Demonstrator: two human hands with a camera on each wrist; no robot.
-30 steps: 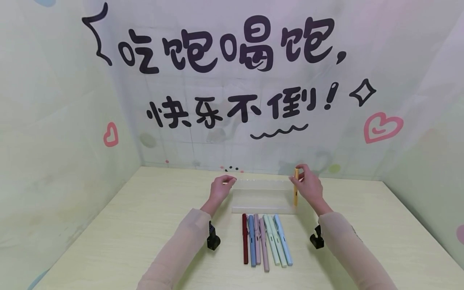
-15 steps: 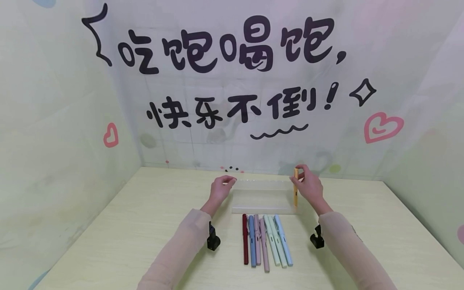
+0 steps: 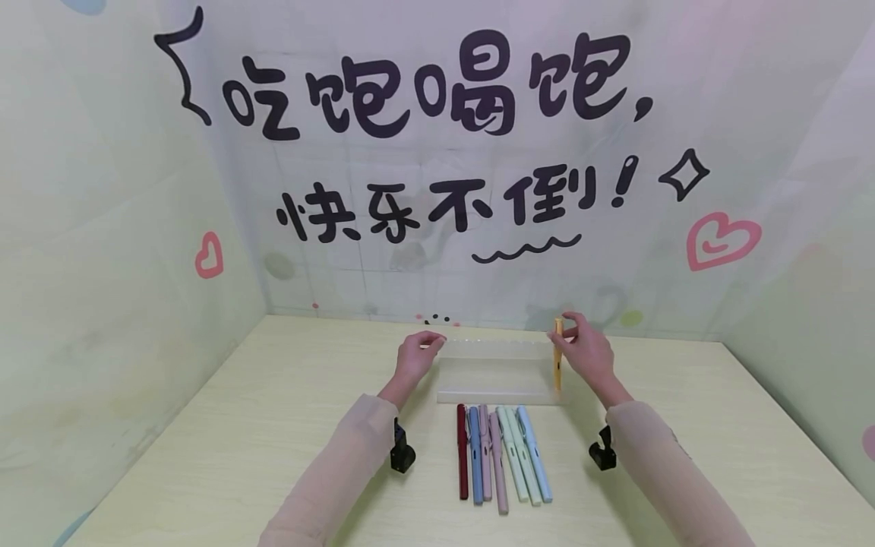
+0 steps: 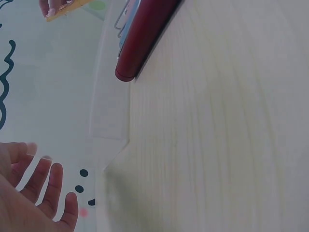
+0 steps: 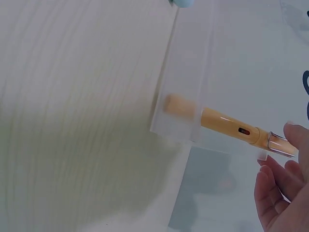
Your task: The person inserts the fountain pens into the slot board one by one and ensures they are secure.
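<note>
My right hand (image 3: pixel 589 351) holds a yellow fountain pen (image 3: pixel 557 368) near its clip end, thumb and fingers about the cap. The pen stands nearly upright at the right end of a clear pen stand (image 3: pixel 499 396). In the right wrist view, its lower end shows blurred behind the stand's frosted front lip (image 5: pixel 181 113). With thumb and forefinger, my left hand (image 3: pixel 415 358) pinches the stand's upper left corner; its other fingers are spread in the left wrist view. In front of the stand lie several pens: dark red (image 3: pixel 462 452), blue (image 3: pixel 475 456), mauve (image 3: pixel 500 463), pale green (image 3: pixel 516 456) and light blue (image 3: pixel 535 454).
The pale wooden table (image 3: pixel 225 456) meets a printed cloth backdrop (image 3: pixel 437 289) right behind the stand. Cloth side walls rise at left and right. A small black camera hangs under each wrist.
My right hand and forearm have shifted slightly to the right, while the yellow fountain pen stays in place. The left hand, stand and lying pens have not visibly moved.
</note>
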